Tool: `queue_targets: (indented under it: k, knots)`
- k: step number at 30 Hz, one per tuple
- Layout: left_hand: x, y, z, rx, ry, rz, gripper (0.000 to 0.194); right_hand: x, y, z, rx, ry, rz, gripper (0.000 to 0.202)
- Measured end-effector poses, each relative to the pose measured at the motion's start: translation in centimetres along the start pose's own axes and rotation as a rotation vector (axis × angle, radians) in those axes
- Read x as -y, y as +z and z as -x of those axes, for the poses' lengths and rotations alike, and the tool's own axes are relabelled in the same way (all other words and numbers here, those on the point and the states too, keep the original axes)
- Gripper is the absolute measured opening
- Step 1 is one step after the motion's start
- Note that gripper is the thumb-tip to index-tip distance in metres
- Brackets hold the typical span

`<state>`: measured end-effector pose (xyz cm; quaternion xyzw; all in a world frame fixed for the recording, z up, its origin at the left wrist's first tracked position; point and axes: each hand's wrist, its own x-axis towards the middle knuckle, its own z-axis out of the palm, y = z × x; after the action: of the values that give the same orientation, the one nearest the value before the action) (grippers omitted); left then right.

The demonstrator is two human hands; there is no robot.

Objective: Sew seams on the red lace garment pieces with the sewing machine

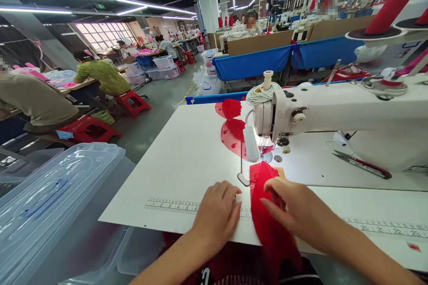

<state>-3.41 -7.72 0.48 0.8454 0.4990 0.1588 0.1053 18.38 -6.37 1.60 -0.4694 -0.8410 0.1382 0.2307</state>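
Note:
A strip of red fabric (267,213) lies on the white sewing table in front of the sewing machine (264,118) and hangs over the near edge into my lap. My right hand (290,205) is above the strip, its thumb and forefinger apart with red cloth showing between them. Left of the strip, my left hand (216,211) has its fingers curled in near the table, with a small white thing at the fingertips that I cannot make out. Beyond the presser foot, red pieces with dark red patches (232,136) lie on the table. A tan scrap (281,172) shows beside the strip.
Thread scissors (364,164) lie under the machine arm. A printed ruler (170,205) runs along the table's front. Clear plastic bins (63,178) stand at left. Red thread cones (396,2) rise at right. Other people sit at tables behind.

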Motion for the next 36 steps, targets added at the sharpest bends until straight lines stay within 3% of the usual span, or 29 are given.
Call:
queue_targets:
  k: [3,6,10,13,16,21,23,26,29,33,36]
  knots:
    - [-2.0,0.7,0.7,0.005,-0.068,0.130,0.013,1.2,2.2,1.7,-0.191,-0.094,0.253,0.022]
    - [-3.1,1.1,0.6,0.001,-0.098,0.191,0.011,0.8,3.4,2.8,-0.246,-0.053,0.187,0.028]
    - [-4.0,1.6,0.2,-0.021,-0.104,0.279,0.020,0.2,3.4,3.7,-0.227,0.076,-0.195,0.027]
    - [-4.5,1.9,-0.2,-0.025,-0.106,0.329,0.030,0.4,3.4,4.2,-0.292,0.182,-0.420,0.026]
    - [-4.7,2.2,-0.3,-0.012,-0.141,0.352,0.032,0.8,3.4,4.5,-0.327,0.425,-0.651,0.028]
    - [-4.3,1.6,-0.1,-0.047,-0.252,0.426,0.025,0.9,2.2,4.0,-0.427,0.821,-1.371,0.035]
    - [-4.1,1.2,-0.2,-0.018,-0.329,0.622,0.042,1.0,1.5,3.6,-0.458,0.927,-1.583,0.038]
    - [-4.3,0.6,-0.5,0.192,-0.526,1.124,0.056,1.3,0.5,3.0,-0.403,1.052,-1.767,0.038]
    - [-4.9,0.6,-0.6,0.323,-0.588,1.446,0.059,1.6,0.0,2.7,-0.308,1.065,-1.866,0.041]
    - [-5.6,1.4,-0.6,0.352,-0.545,1.438,0.056,2.0,0.2,3.0,-0.226,0.929,-1.814,0.046]
    - [-5.5,1.3,-0.7,0.324,-0.522,1.431,0.051,1.8,0.9,3.7,-0.252,0.845,-1.732,0.055]
